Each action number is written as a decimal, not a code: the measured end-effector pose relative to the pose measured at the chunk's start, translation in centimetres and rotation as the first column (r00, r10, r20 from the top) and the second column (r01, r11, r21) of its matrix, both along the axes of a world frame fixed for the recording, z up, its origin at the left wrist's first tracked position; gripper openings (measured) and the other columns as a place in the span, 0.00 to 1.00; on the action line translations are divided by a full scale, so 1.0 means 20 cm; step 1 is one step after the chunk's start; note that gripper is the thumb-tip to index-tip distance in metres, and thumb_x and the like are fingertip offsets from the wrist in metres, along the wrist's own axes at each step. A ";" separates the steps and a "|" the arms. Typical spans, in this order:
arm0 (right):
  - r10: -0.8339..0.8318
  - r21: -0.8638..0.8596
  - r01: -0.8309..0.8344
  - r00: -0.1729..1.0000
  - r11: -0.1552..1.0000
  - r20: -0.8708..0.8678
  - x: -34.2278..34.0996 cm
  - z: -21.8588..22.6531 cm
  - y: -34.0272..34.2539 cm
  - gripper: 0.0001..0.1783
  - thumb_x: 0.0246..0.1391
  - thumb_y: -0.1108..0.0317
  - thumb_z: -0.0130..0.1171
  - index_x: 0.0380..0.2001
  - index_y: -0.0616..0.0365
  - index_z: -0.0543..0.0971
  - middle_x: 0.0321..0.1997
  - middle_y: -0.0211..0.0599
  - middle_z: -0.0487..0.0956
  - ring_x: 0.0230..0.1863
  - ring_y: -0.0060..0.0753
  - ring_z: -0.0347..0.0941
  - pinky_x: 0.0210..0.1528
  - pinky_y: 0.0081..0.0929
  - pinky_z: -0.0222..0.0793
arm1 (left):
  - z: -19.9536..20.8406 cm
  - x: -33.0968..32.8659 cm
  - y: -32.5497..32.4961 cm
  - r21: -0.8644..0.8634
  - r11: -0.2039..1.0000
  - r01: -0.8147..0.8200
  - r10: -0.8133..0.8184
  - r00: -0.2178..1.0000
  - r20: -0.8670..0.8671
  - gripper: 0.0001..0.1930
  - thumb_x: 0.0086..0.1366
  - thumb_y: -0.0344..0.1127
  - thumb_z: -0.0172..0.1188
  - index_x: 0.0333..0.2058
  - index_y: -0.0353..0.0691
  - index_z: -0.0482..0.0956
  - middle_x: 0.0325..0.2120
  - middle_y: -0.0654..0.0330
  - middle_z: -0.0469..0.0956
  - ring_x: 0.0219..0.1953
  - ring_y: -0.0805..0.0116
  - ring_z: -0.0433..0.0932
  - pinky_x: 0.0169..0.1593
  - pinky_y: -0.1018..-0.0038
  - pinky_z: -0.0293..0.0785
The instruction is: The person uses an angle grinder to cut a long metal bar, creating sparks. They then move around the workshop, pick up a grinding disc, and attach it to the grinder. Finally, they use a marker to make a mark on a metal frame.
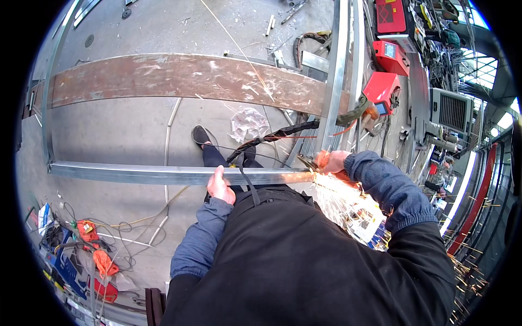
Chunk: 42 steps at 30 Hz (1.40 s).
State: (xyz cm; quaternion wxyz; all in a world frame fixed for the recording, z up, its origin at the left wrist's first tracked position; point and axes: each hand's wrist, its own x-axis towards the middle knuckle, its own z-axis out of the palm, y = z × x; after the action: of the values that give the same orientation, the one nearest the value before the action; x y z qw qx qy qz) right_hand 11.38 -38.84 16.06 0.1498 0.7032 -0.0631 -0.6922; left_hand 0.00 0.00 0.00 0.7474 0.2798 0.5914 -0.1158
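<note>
A long silvery metal tube (136, 171) runs across in front of me, part of a rectangular metal frame. My left hand (220, 187) grips it near the middle, thumb over the top and fingers wrapped below. At the tube's right end, my right hand (338, 162) is closed around an orange angle grinder (323, 158), partly hidden by the hand and glare. Its head meets the corner where the tube joins an upright metal bar (333, 81). Bright sparks (348, 204) spray from there down and to the right, past my right forearm.
A worn brown beam (190, 81) crosses the frame farther away. A black-wrapped cable (280, 133) hangs beyond the tube. Crumpled clear plastic (249, 124) lies on the floor. Red machines (380, 89) stand at the right. Tools and orange bundles (103, 261) clutter the lower left.
</note>
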 end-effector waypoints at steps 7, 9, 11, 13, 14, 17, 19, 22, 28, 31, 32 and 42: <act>-0.104 0.047 0.102 0.994 0.994 0.044 0.06 0.07 0.06 0.39 0.43 0.37 0.70 0.48 0.61 0.86 0.49 0.52 0.85 0.52 0.50 0.82 0.54 0.39 0.75 | 0.01 0.02 0.01 0.047 0.999 -0.026 0.025 0.999 0.030 0.12 0.66 0.29 0.67 0.46 0.30 0.81 0.45 0.57 0.81 0.48 0.65 0.78 0.57 0.69 0.72; -0.089 0.055 0.085 0.993 0.995 0.081 0.03 0.05 0.02 0.39 0.43 0.37 0.70 0.47 0.61 0.86 0.47 0.53 0.85 0.52 0.50 0.82 0.54 0.39 0.75 | 0.01 0.02 0.00 0.043 0.999 -0.028 0.027 0.999 0.021 0.13 0.66 0.30 0.67 0.46 0.30 0.81 0.45 0.57 0.81 0.48 0.65 0.78 0.57 0.69 0.72; -0.034 0.057 0.031 0.998 0.998 0.055 0.02 0.03 0.00 0.38 0.44 0.37 0.70 0.46 0.61 0.86 0.45 0.53 0.86 0.51 0.50 0.82 0.53 0.40 0.76 | 0.01 0.02 -0.01 0.030 0.999 -0.027 0.026 1.000 0.013 0.13 0.66 0.30 0.67 0.46 0.30 0.81 0.46 0.56 0.81 0.49 0.65 0.78 0.57 0.69 0.72; -0.035 0.152 0.026 0.998 0.988 0.058 0.05 0.08 0.04 0.37 0.44 0.37 0.70 0.44 0.61 0.87 0.44 0.52 0.86 0.50 0.50 0.83 0.53 0.40 0.76 | 0.01 0.01 0.00 0.017 1.000 -0.010 0.009 1.000 0.014 0.15 0.66 0.30 0.68 0.48 0.31 0.80 0.46 0.58 0.81 0.50 0.66 0.78 0.58 0.69 0.73; -0.062 0.243 0.043 0.996 0.969 0.071 0.09 0.15 0.09 0.37 0.44 0.37 0.70 0.43 0.61 0.87 0.44 0.52 0.86 0.50 0.50 0.83 0.52 0.40 0.76 | 0.00 0.01 0.00 0.010 1.000 -0.002 0.002 1.000 0.014 0.16 0.66 0.31 0.69 0.50 0.32 0.80 0.46 0.59 0.81 0.51 0.67 0.78 0.59 0.69 0.73; -0.061 0.174 0.045 0.994 0.984 0.092 0.07 0.17 0.09 0.35 0.45 0.37 0.69 0.42 0.60 0.88 0.44 0.51 0.86 0.48 0.51 0.83 0.51 0.41 0.76 | -0.02 -0.01 0.01 -0.008 1.000 0.005 -0.005 0.999 0.033 0.15 0.66 0.30 0.68 0.49 0.32 0.80 0.46 0.59 0.81 0.51 0.67 0.78 0.60 0.70 0.72; -0.055 0.113 0.046 0.995 0.993 0.082 0.08 0.17 0.12 0.35 0.45 0.37 0.69 0.42 0.60 0.88 0.44 0.51 0.86 0.48 0.51 0.83 0.50 0.41 0.76 | -0.03 -0.01 0.00 -0.005 1.000 0.003 -0.003 1.000 0.023 0.15 0.66 0.30 0.68 0.49 0.31 0.80 0.46 0.59 0.81 0.51 0.67 0.78 0.60 0.70 0.72; -0.053 0.111 0.049 0.998 0.993 0.034 0.11 0.16 0.13 0.35 0.45 0.39 0.69 0.45 0.59 0.87 0.46 0.50 0.86 0.49 0.50 0.83 0.51 0.40 0.77 | -0.01 -0.01 0.01 -0.005 1.000 0.005 -0.005 1.000 0.013 0.15 0.66 0.30 0.68 0.49 0.31 0.80 0.46 0.59 0.81 0.51 0.67 0.78 0.60 0.70 0.72; -0.008 0.058 0.010 0.999 0.998 -0.036 0.02 -0.02 -0.01 0.37 0.47 0.38 0.65 0.50 0.58 0.85 0.52 0.50 0.85 0.53 0.48 0.82 0.53 0.39 0.76 | -0.03 -0.01 0.00 0.005 1.000 -0.012 0.012 0.999 0.030 0.15 0.65 0.29 0.68 0.49 0.31 0.81 0.46 0.59 0.82 0.51 0.68 0.78 0.60 0.71 0.72; 0.028 0.057 -0.025 0.999 0.998 -0.044 0.08 0.03 0.07 0.39 0.48 0.35 0.64 0.51 0.58 0.85 0.53 0.50 0.84 0.54 0.48 0.82 0.55 0.39 0.76 | 0.01 0.01 -0.02 0.031 0.999 -0.033 0.033 0.999 0.015 0.12 0.65 0.28 0.68 0.45 0.30 0.81 0.44 0.58 0.81 0.48 0.67 0.78 0.57 0.70 0.72; 0.038 0.046 -0.037 0.999 0.998 -0.018 0.05 0.00 0.04 0.39 0.48 0.35 0.64 0.51 0.58 0.85 0.53 0.50 0.84 0.54 0.48 0.82 0.55 0.39 0.75 | 0.03 0.03 -0.02 0.042 0.998 -0.042 0.041 0.999 0.005 0.11 0.64 0.28 0.68 0.44 0.30 0.81 0.43 0.58 0.81 0.47 0.67 0.78 0.56 0.70 0.72; -0.032 0.055 0.029 0.998 0.998 0.050 0.06 -0.02 0.08 0.37 0.45 0.38 0.69 0.49 0.59 0.85 0.52 0.51 0.84 0.54 0.49 0.81 0.56 0.38 0.75 | 0.01 0.01 -0.01 0.031 0.999 -0.020 0.020 1.000 -0.005 0.15 0.64 0.29 0.69 0.48 0.31 0.81 0.47 0.59 0.81 0.51 0.68 0.77 0.59 0.70 0.72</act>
State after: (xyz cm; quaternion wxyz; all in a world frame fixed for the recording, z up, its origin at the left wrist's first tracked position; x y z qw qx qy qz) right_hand 12.54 -37.28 15.67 0.1183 0.7233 -0.0589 -0.6778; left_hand 0.17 -0.20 0.18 0.7425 0.2852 0.5978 -0.1000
